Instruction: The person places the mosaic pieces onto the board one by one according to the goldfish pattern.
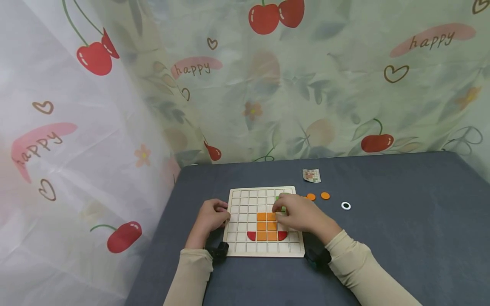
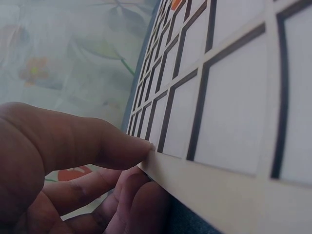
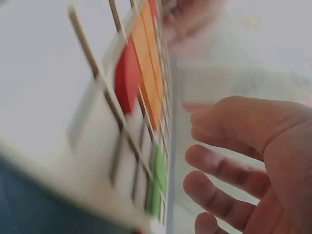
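A pale wooden grid board (image 1: pixel 239 250) lies on the dark table. My left hand (image 1: pixel 210 216) holds its left edge, with the thumb (image 2: pixel 122 151) on the rim and the other fingers at the side and below. Orange square tiles (image 1: pixel 266 226) fill a block of cells near the middle, flanked by two red rounded pieces (image 1: pixel 251 236). Over the board's right part hovers my right hand (image 1: pixel 302 214), fingers loosely bent, with nothing visible between thumb and fingertips in the right wrist view. Green pieces (image 3: pixel 157 180) sit in cells beside it, partly hidden by this hand in the head view.
Past the right hand lie orange discs (image 1: pixel 325 195) and a white ring-shaped piece with a dark rim (image 1: pixel 346 206). A small patterned card (image 1: pixel 311 175) rests farther back. Printed cloth (image 1: pixel 291 119) hangs behind the table (image 1: pixel 402 221) and along its left side.
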`<state>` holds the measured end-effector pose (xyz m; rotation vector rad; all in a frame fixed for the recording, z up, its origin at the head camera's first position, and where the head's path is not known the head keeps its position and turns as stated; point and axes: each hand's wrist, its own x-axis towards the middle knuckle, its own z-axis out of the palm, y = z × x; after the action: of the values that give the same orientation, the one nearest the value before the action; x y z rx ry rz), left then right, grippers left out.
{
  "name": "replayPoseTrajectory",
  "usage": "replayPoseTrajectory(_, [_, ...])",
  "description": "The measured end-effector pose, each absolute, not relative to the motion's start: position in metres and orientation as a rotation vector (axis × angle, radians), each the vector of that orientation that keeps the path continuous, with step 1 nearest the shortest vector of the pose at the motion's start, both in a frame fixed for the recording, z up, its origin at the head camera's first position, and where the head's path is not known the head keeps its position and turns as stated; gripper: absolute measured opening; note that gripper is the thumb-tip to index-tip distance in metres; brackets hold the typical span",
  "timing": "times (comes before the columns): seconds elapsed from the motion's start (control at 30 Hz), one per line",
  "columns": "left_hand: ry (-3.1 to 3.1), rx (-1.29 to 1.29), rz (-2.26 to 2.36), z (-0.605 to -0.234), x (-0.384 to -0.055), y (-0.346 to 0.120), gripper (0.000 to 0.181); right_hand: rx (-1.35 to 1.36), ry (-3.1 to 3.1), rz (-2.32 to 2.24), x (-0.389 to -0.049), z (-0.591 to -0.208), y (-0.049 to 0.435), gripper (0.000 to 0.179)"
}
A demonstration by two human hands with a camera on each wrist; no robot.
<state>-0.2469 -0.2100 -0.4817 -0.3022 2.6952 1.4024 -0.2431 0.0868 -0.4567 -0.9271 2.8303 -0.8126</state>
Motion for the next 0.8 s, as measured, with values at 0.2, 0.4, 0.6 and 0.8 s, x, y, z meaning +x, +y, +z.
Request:
replayPoseTrajectory(0.2, [2.691,-0.315,1.402,-0.481,-0.246,-0.210,0.029,-0.767,2.879,-0.858,-0.259,-0.449,0.126,0.016])
replayPoseTrajectory(0.4, [2.683,-0.314,1.408,-0.481,-0.246,-0.209,0.030,-0.633,2.912,-0.894,-0.265,-0.447,0.164,0.017])
replayPoseTrajectory(0.6, [2.684,-0.312,1.407,-0.481,-0.247,-0.208,0.030,-0.546,2.980,-0.834,-0.262,-0.455,0.199,0.016])
replayPoseTrajectory(0.8, [2.694,-0.313,1.402,-0.483,-0.247,-0.210,0.030,-0.516,3.000,-0.797,-0.256,-0.460,0.228,0.018])
